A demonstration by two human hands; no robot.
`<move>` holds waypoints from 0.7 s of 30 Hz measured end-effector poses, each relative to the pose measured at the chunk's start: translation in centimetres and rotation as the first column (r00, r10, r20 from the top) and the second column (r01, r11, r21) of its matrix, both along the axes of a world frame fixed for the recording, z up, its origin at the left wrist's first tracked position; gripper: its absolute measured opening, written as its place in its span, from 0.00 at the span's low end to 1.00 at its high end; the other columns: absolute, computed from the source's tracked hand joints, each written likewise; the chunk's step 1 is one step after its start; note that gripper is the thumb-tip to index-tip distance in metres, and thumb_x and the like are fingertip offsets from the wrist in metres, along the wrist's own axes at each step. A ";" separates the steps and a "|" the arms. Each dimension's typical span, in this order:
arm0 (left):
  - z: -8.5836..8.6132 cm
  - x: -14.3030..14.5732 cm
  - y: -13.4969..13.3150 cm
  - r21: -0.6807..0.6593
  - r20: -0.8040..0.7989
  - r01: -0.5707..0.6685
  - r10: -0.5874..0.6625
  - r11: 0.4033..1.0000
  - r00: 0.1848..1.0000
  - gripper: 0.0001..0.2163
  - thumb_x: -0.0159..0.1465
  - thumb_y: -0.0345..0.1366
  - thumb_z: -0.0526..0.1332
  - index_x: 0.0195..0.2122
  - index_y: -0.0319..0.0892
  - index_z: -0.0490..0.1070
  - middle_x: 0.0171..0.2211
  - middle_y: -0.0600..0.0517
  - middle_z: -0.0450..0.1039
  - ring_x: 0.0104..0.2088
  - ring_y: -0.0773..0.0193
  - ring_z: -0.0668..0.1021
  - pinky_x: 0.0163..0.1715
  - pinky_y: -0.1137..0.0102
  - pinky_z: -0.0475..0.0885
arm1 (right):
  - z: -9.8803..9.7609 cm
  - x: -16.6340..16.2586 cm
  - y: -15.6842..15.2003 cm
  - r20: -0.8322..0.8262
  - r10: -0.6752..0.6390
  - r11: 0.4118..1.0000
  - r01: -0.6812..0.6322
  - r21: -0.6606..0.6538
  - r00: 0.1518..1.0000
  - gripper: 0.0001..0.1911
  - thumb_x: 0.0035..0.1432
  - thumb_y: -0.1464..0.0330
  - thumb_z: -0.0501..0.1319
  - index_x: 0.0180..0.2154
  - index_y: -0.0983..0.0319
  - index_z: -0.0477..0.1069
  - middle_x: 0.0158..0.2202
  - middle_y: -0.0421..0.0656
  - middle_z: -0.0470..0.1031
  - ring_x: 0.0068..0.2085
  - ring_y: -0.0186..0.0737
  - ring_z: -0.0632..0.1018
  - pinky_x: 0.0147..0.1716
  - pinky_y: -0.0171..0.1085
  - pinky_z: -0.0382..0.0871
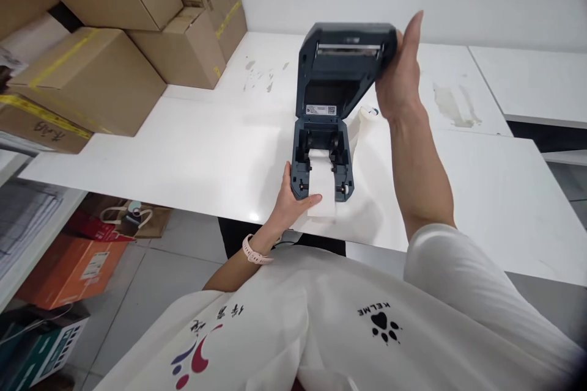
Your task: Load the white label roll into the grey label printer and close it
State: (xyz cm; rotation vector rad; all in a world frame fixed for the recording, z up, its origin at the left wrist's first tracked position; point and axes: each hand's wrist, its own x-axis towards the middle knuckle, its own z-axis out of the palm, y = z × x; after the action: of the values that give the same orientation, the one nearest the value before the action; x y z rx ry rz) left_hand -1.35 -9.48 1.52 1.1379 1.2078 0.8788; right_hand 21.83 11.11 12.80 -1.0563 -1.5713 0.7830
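Note:
A dark grey label printer [300, 156] stands on the white table with its lid [342, 67] swung up. White label paper [321, 180] runs from inside the base out over its front edge. At the base's front left corner is my left hand [290, 203], fingers along the side and thumb lying across the paper. My right hand [402, 76] grips the lid's right edge; its thumb points up and its other fingers are partly hidden behind the lid. Behind the printer's right side lies a pale strip [360, 128], partly hidden.
Cardboard boxes [87, 73] are stacked at the table's left end. The white table [220, 153] meets a wall behind and shows worn patches. Below left, an orange box [68, 269] and a paper bag [151, 220] are on the floor. Another surface [550, 85] adjoins at right.

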 end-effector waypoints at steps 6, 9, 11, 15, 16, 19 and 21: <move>0.3 -1.8 1.4 -0.098 0.190 -0.012 0.031 0.995 0.981 0.47 0.65 0.71 0.51 0.78 0.57 0.35 0.80 0.49 0.44 0.78 0.48 0.55 0.76 0.47 0.55 | -4.6 -0.2 -12.8 0.230 0.102 0.991 -0.119 0.060 0.968 0.48 0.69 0.40 0.23 0.61 0.51 0.72 0.67 0.41 0.72 0.73 0.51 0.66 0.73 0.56 0.59; 1.1 -1.8 2.1 -0.140 0.215 -0.033 0.063 0.990 0.975 0.45 0.66 0.70 0.49 0.78 0.56 0.38 0.79 0.48 0.51 0.78 0.46 0.57 0.75 0.46 0.56 | -6.5 -1.2 -16.4 0.459 0.111 0.988 -0.148 0.045 0.882 0.36 0.75 0.45 0.33 0.64 0.49 0.70 0.71 0.41 0.69 0.76 0.51 0.61 0.75 0.59 0.49; 1.7 -1.3 2.1 -0.143 0.192 -0.053 0.080 0.988 0.978 0.46 0.65 0.66 0.57 0.78 0.55 0.39 0.79 0.49 0.50 0.78 0.45 0.55 0.75 0.47 0.57 | -7.4 -2.0 -17.3 0.581 0.050 0.993 -0.103 0.059 0.813 0.30 0.76 0.48 0.39 0.66 0.48 0.68 0.72 0.41 0.67 0.77 0.52 0.59 0.75 0.61 0.45; 1.8 0.4 1.7 -0.108 0.180 -0.120 0.138 0.987 0.974 0.45 0.62 0.56 0.69 0.75 0.53 0.50 0.78 0.47 0.53 0.77 0.45 0.59 0.74 0.51 0.61 | -8.6 -3.0 -17.6 0.642 -0.075 0.989 -0.026 0.148 0.763 0.29 0.77 0.52 0.41 0.72 0.49 0.58 0.73 0.43 0.65 0.76 0.51 0.59 0.75 0.61 0.46; 1.5 0.8 1.6 -0.084 0.190 -0.133 0.147 0.988 0.971 0.43 0.62 0.55 0.69 0.74 0.52 0.53 0.76 0.46 0.57 0.75 0.45 0.63 0.73 0.51 0.63 | -8.8 -3.1 -17.5 0.638 -0.088 0.988 -0.017 0.156 0.765 0.29 0.77 0.53 0.41 0.73 0.49 0.56 0.73 0.43 0.65 0.76 0.51 0.59 0.75 0.60 0.48; 0.4 1.5 1.6 0.004 0.181 -0.192 0.189 0.981 0.965 0.39 0.61 0.55 0.70 0.70 0.49 0.61 0.70 0.43 0.66 0.70 0.43 0.69 0.71 0.48 0.65 | -9.3 -3.2 -17.4 0.606 -0.122 0.983 0.010 0.185 0.786 0.29 0.78 0.55 0.40 0.74 0.50 0.54 0.73 0.44 0.64 0.76 0.50 0.61 0.74 0.59 0.50; -0.2 1.7 2.0 0.050 0.148 -0.236 0.226 0.971 0.963 0.39 0.59 0.57 0.71 0.68 0.47 0.63 0.69 0.42 0.66 0.69 0.42 0.69 0.69 0.48 0.66 | -9.6 -3.2 -17.3 0.558 -0.144 0.976 0.025 0.215 0.817 0.28 0.78 0.56 0.39 0.72 0.50 0.56 0.72 0.43 0.66 0.75 0.49 0.62 0.74 0.59 0.51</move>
State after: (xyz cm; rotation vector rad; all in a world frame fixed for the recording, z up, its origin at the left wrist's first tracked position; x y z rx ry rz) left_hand 0.31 -7.53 1.33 0.9813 1.2166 1.1656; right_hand 18.64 -6.14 3.25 -1.2734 -2.0400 0.2311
